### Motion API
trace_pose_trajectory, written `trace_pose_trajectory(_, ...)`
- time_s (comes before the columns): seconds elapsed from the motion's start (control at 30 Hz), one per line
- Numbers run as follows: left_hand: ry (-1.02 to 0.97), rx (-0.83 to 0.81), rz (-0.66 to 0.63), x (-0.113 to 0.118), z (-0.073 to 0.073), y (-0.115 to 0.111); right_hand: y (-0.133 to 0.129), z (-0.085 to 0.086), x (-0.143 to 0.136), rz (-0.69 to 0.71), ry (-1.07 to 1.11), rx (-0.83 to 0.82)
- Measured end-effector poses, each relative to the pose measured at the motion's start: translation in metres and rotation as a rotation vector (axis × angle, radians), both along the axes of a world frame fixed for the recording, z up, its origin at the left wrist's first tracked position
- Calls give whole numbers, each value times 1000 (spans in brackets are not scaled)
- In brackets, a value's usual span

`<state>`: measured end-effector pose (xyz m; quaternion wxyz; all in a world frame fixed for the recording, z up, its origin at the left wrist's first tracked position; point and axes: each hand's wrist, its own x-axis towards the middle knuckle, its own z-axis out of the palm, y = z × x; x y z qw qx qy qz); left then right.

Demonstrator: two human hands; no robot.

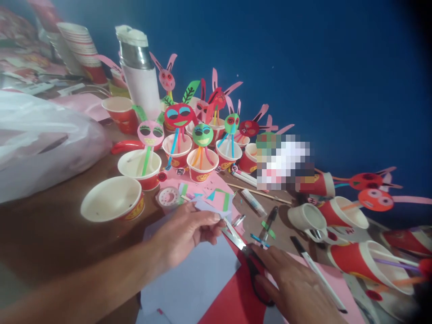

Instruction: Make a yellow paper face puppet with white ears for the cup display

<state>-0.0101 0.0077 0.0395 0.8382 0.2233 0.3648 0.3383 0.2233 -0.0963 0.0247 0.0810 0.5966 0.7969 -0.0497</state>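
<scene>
My left hand (pixel 184 236) pinches a small lavender piece of paper (pixel 209 208) between thumb and fingers. In my right hand (pixel 286 276) is a pair of scissors (pixel 240 244) with dark handles. Its blades are slightly apart and point at the left fingertips, by the edge of the piece; whether they touch the paper I cannot tell. Beneath both hands lie a larger lavender sheet (pixel 189 281) and a red sheet (pixel 224 297). Pink and green paper scraps (pixel 221 200) lie just beyond the left hand, close to a tape roll (pixel 168 197).
Several paper cups with paper puppets stand behind, including a pink face (pixel 150 133). A bare cup (pixel 111 200) is at left, near a plastic bag (pixel 43 139). A flask (pixel 138 72) stands at the back. To the right are a mug (pixel 305 219), a marker (pixel 319 274) and tipped cups (pixel 364 263).
</scene>
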Motion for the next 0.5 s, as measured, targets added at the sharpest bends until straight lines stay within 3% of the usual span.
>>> trace_pose_trajectory(0.23,57,112,-1,-1,5,0,3,8,-7,-96,103,-15)
trace_pose_trajectory(0.4,72,183,-19,-2,8,-1,0,24,16,-258,448,-158)
trace_pose_trajectory(0.5,98,187,-29,-2,9,-2,-9,25,38,-358,641,-161)
